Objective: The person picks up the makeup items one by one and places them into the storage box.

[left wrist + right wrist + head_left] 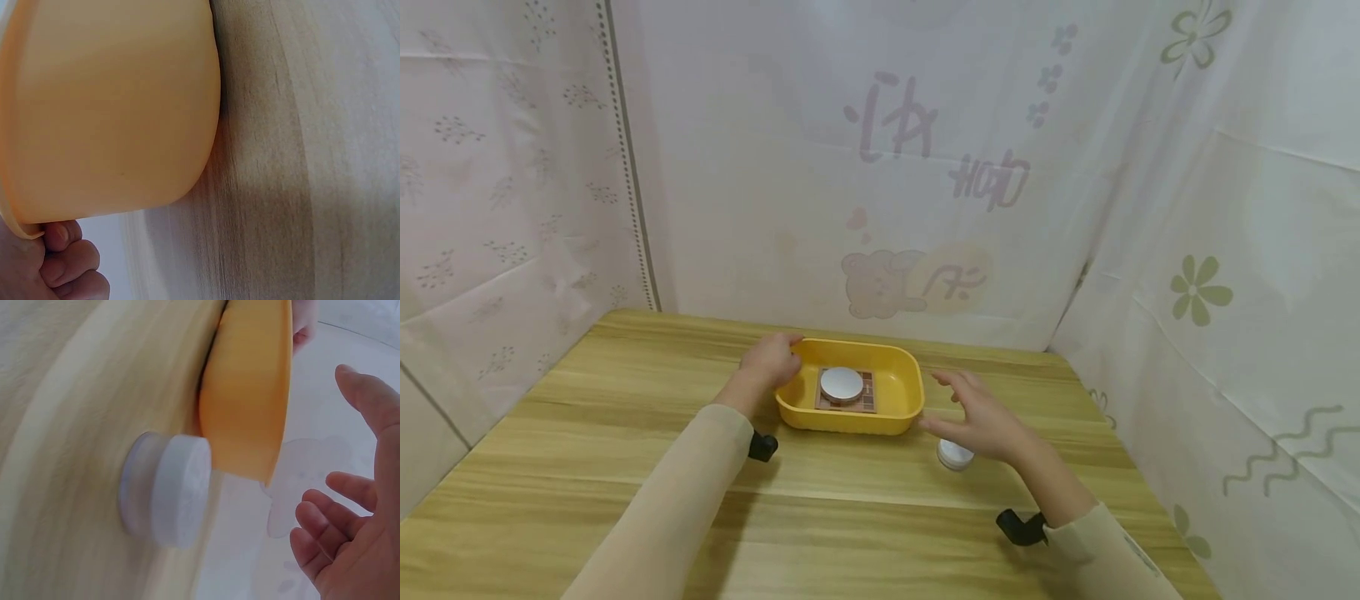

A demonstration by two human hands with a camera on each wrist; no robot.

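Note:
A yellow plastic tub [842, 423] stands on the wooden table. My left hand [769, 364] grips its left rim; in the left wrist view the curled fingers [72, 257] lie under the lip of the tub [119, 112]. Inside the tub, a round flat disc with a silvery-white top [841, 384] rests on a brown square piece with a grid pattern [868, 401]. My right hand [981, 421], fingers spread and thumb apart, hovers by the tub's right end and holds nothing. Below it a small round jar with a white lid [181, 490] stands on the table, partly hidden in the head view.
The wooden table [850, 533] reaches back to a printed white curtain [760, 167]. Another curtain [1247, 333] hangs along the right side, and one [512, 208] along the left. Black wrist mounts [1021, 528] stick out beneath the forearms.

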